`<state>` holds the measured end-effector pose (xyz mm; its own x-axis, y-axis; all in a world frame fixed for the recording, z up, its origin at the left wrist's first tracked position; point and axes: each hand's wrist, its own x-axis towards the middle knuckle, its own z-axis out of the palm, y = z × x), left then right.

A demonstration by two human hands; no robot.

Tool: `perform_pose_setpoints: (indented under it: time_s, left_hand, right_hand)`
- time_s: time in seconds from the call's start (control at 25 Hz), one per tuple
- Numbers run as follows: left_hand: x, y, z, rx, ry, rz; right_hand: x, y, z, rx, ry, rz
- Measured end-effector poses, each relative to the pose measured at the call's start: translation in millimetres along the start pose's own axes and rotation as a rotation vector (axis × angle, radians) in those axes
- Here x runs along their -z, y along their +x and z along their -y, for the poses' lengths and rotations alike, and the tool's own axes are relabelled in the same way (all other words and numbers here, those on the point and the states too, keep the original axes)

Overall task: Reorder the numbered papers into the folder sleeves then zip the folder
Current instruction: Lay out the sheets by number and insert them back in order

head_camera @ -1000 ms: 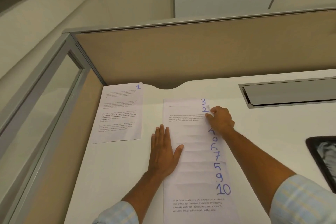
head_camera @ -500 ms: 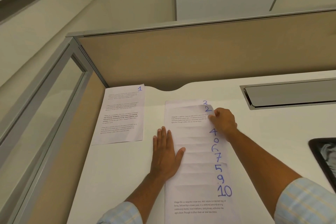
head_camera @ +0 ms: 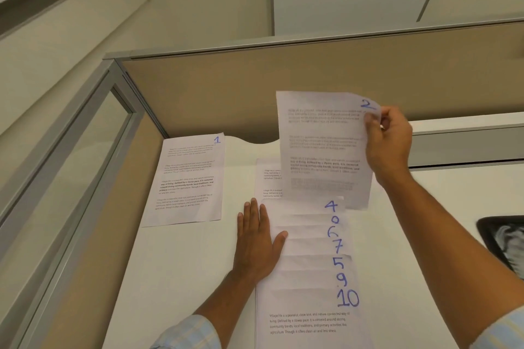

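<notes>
Your right hand (head_camera: 388, 144) has the sheet marked 2 (head_camera: 323, 147) up off the desk (head_camera: 184, 278). Thumb and fingers pinch its top right corner, just under the blue numeral. The page hangs in the air, facing you and slightly curled, and its lower edge hovers above the far end of the fanned papers (head_camera: 306, 263).

Your left hand (head_camera: 256, 244) lies flat at seven o'clock from the lifted page. Its fingers are straight and point to twelve, the palm straddles the fan's left edge, and the thumb spreads out onto the paper. The two hands are well apart, one pressing down and one holding up.

The fan runs from twelve to six down the middle of the desk. Each sheet overlaps the next, with the handwritten numbers showing along the right side: 4, a mark that reads like 0, then 6, 7, 5, 9 and 10. The far sheet (head_camera: 268, 178) peeks out behind the lifted page, its number hidden.

The sheet marked 1 (head_camera: 187, 178) lies alone at ten o'clock from your left hand, flat in the desk's far left corner and apart from the fan. The tan partition panel (head_camera: 255, 88) stands along the twelve o'clock edge, and a grey metal flap (head_camera: 467, 147) sits in the desk behind your right wrist. At three o'clock a dark glossy object (head_camera: 504, 238) is cut off by the frame, and you cannot tell what it is.
</notes>
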<state>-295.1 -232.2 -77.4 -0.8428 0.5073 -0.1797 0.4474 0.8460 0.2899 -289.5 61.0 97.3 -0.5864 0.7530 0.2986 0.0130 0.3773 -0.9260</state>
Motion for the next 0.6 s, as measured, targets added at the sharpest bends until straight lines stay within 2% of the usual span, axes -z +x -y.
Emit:
perform_pose_setpoints:
  time_s: [0.12, 0.28, 0.44, 0.6]
  left_hand:
    - [9.5, 1.5, -1.3, 0.025, -0.176, -0.014]
    - [65.8, 3.7, -16.5, 0.074, -0.753, -0.304]
    - [125.7, 1.9, -18.2, 0.011, -1.201, -0.429]
    - [137.7, -1.0, -2.7, 0.107, -1.259, -0.451]
  right_hand:
    - [8.2, -3.9, 45.2, 0.163, 0.148, 0.101]
    - [11.2, -14.2, 90.2, 0.261, 0.299, 0.247]
    - [-4.8, -22.2, 97.9, 0.116, 0.418, 0.241]
    - [-32.5, -35.3, 70.8, -0.152, 0.429, 0.305]
